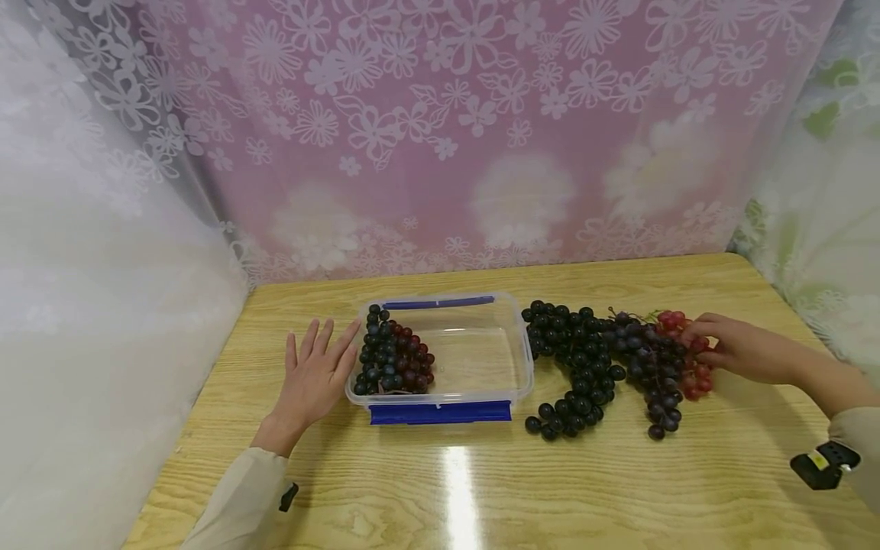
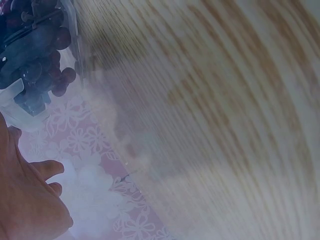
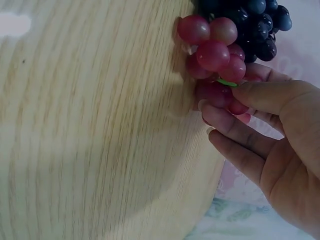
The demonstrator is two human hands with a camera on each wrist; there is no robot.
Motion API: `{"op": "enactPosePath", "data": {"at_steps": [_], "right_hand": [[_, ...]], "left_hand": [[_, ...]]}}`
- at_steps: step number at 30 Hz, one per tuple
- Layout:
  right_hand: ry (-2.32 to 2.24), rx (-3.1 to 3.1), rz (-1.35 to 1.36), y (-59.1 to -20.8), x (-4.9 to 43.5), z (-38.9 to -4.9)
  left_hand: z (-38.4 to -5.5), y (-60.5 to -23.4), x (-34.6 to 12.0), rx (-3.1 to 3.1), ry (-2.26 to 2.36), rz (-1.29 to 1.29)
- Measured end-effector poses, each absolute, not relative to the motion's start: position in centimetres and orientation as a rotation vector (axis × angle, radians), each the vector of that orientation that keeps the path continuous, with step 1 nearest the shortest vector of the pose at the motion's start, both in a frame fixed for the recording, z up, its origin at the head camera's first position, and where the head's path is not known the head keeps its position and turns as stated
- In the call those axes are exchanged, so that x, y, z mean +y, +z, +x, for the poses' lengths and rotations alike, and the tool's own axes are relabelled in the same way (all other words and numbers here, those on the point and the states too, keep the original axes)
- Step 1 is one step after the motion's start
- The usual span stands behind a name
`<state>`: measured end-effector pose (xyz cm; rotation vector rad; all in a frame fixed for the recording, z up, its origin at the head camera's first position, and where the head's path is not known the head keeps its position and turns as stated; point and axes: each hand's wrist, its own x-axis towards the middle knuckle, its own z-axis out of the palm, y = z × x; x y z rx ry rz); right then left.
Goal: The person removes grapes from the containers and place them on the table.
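Observation:
My left hand (image 1: 318, 376), fingers straight and spread, lies against the left side of a clear plastic container (image 1: 481, 363) with blue clasps. A blue-black bunch of grapes (image 1: 374, 355) and a dark red bunch (image 1: 417, 363) fill the container's left part. Over on the right, my right hand (image 1: 749, 350) pinches a bunch of red grapes (image 1: 699, 382) between thumb and fingers. In the right wrist view, the thumb presses by a bit of green stem (image 3: 227, 82), with red grapes (image 3: 213, 55) showing beyond the fingertips.
A dark purple bunch of grapes (image 1: 642, 355) lies against the red one. Between it and the container curves a large black bunch (image 1: 580, 359). All stand on a wooden table (image 1: 550, 496), with a pink floral curtain (image 1: 426, 153) behind and pale curtains at both sides.

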<state>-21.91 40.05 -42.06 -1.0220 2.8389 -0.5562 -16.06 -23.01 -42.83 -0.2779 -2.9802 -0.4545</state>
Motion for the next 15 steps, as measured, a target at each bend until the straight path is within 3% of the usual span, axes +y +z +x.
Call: {"op": "enactPosePath", "data": {"at_steps": [15], "right_hand": [[-0.421, 2.918, -1.002, -42.39, 39.38, -21.92]], "left_hand": [[-15.95, -42.87, -23.06, -2.975, -0.459, -0.275]]}}
